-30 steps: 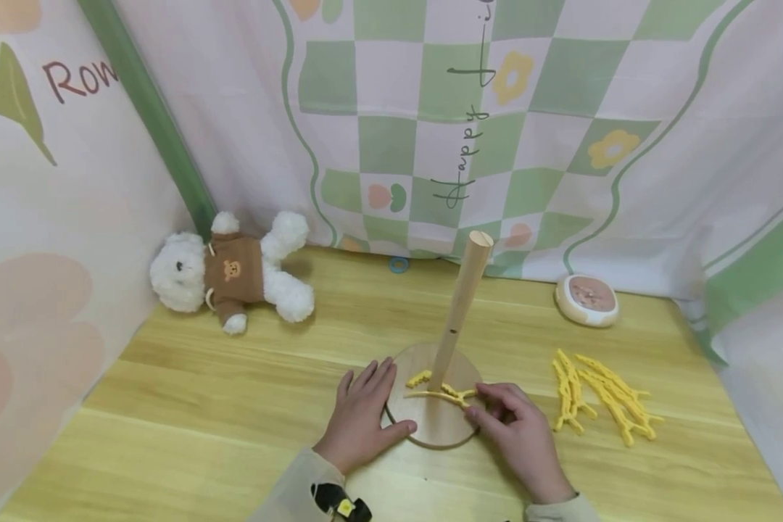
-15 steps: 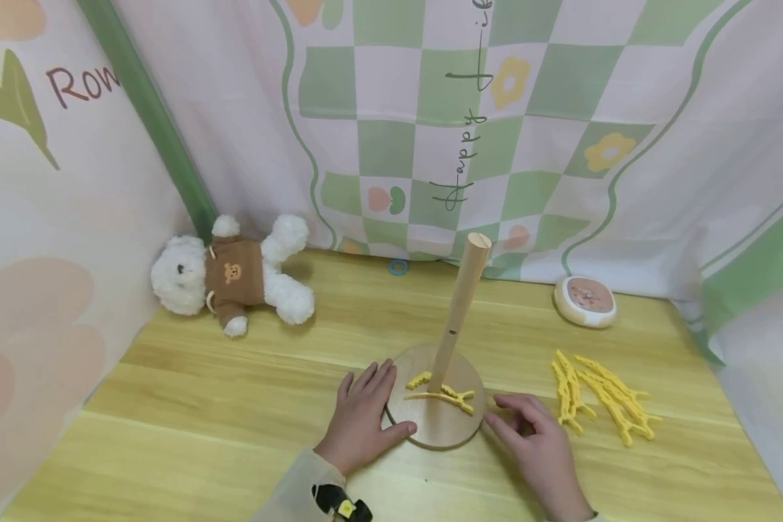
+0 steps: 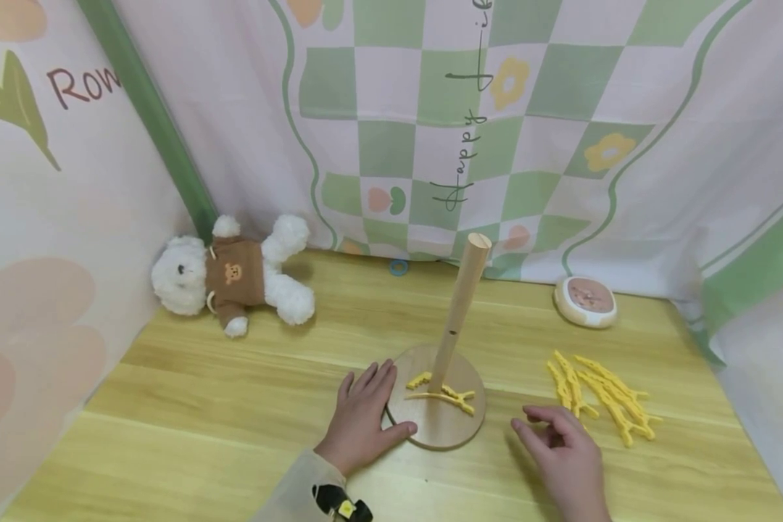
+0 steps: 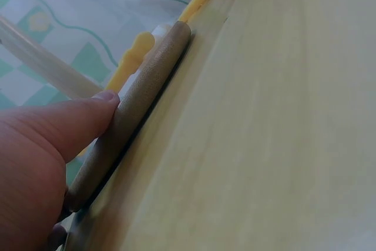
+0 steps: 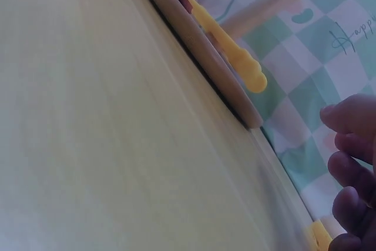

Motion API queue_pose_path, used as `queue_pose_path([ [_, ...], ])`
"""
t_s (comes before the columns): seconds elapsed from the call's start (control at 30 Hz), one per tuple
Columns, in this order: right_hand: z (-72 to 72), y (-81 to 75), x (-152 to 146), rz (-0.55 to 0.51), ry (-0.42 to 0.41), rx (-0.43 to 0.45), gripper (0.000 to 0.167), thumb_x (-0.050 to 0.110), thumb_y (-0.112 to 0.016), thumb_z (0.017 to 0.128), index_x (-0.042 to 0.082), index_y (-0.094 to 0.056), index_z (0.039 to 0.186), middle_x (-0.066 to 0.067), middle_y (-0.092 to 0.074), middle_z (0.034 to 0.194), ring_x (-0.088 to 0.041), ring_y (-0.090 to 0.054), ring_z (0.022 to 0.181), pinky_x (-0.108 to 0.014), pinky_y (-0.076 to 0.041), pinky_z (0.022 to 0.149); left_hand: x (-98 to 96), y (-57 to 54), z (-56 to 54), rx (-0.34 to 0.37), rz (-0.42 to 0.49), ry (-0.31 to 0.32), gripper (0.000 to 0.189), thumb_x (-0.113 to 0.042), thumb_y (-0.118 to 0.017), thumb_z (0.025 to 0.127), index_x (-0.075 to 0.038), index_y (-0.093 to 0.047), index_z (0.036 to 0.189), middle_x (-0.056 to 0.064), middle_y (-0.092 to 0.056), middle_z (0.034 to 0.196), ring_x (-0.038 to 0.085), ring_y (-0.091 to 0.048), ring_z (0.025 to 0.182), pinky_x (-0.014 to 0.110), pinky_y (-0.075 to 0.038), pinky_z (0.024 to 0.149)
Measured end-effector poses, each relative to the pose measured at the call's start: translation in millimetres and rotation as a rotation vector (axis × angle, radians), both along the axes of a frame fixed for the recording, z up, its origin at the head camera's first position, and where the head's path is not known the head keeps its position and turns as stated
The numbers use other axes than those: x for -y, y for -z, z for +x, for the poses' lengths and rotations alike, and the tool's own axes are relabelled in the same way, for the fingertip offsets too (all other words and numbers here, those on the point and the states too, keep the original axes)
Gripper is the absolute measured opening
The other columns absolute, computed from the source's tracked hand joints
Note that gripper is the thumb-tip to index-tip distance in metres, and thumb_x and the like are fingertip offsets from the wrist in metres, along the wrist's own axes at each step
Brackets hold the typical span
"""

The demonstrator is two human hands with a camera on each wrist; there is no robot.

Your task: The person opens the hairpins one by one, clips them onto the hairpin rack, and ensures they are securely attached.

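A round wooden base point(image 3: 453, 431) bears an upright wooden post point(image 3: 460, 312) with a small dark hole. Yellow branch-shaped pieces point(image 3: 460, 401) lie on the base around the post's foot; the post partly hides them. My left hand point(image 3: 362, 420) rests at the base's left edge, fingers straight, with its thumb point(image 4: 88, 119) on the rim in the left wrist view. My right hand point(image 3: 564, 449) hovers right of the base, holding nothing, its fingers loosely bent. Just beyond it, several more yellow branch pieces point(image 3: 616, 399) lie on the table, one partly covered by the fingers.
A white plush dog point(image 3: 238, 272) in a brown shirt lies at the back left. At the back right sits a rounded white device point(image 3: 587, 301). A small blue ring point(image 3: 399, 267) lies by the patterned curtain point(image 3: 391, 145) behind the wooden table point(image 3: 202, 435).
My right hand has let go of the yellow branch piece on the base and moved right, towards the loose pieces. My left hand has stayed at the base.
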State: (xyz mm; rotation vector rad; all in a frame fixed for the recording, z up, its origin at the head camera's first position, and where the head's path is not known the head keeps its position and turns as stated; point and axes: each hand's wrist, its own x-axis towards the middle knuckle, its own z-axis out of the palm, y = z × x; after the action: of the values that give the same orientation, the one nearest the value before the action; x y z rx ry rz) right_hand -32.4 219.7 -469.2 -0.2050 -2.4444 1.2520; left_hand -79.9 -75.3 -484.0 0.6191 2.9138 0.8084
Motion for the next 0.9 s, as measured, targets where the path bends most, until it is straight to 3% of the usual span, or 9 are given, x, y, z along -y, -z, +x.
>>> queue_pose_path([
  [0.2, 3.4, 1.1, -7.2, 0.004, 0.054, 0.013, 0.023, 0.004, -0.086, 0.076, 0.007, -0.075, 0.096, 0.004, -0.064, 0.083, -0.004, -0.053, 0.066, -0.01, -0.044, 0.061, 0.2, -1.8, 0.1, 0.001, -0.001, -0.002, 0.095, -0.065, -0.06, 0.089, -0.007, -0.03, 0.158, 0.008, -0.025, 0.164, 0.034, -0.024, 0.15, 0.061, -0.008, 0.119],
  [0.43, 2.5, 3.6, -13.3, 0.003, 0.112, 0.005, 0.025, 0.004, -0.087, 0.075, 0.006, -0.076, 0.097, 0.003, -0.063, 0.088, -0.003, -0.052, 0.065, -0.009, -0.044, 0.061, 0.6, -4.1, 0.8, 0.008, 0.002, -0.001, 0.094, -0.063, -0.062, 0.089, -0.007, -0.03, 0.157, 0.009, -0.025, 0.164, 0.034, -0.024, 0.15, 0.061, -0.008, 0.119],
  [0.7, 0.7, 4.0, -26.6, 0.072, 0.162, 0.001, 0.025, 0.005, -0.088, 0.073, 0.006, -0.077, 0.095, 0.002, -0.062, 0.086, -0.001, -0.051, 0.062, -0.009, -0.041, 0.058, 0.6, -3.5, 1.0, 0.009, 0.001, -0.002, 0.094, -0.063, -0.062, 0.09, -0.007, -0.03, 0.158, 0.009, -0.025, 0.164, 0.034, -0.024, 0.15, 0.061, -0.008, 0.12],
  [0.9, 2.1, 1.0, -35.9, 0.131, 0.203, 0.091, 0.029, 0.015, -0.089, 0.076, 0.007, -0.076, 0.101, -0.001, -0.062, 0.095, 0.001, -0.05, 0.064, -0.01, -0.04, 0.057, 0.2, -2.5, 0.2, 0.02, -0.001, -0.005, 0.094, -0.064, -0.061, 0.089, -0.008, -0.029, 0.158, 0.007, -0.025, 0.165, 0.033, -0.023, 0.15, 0.061, -0.007, 0.12],
])
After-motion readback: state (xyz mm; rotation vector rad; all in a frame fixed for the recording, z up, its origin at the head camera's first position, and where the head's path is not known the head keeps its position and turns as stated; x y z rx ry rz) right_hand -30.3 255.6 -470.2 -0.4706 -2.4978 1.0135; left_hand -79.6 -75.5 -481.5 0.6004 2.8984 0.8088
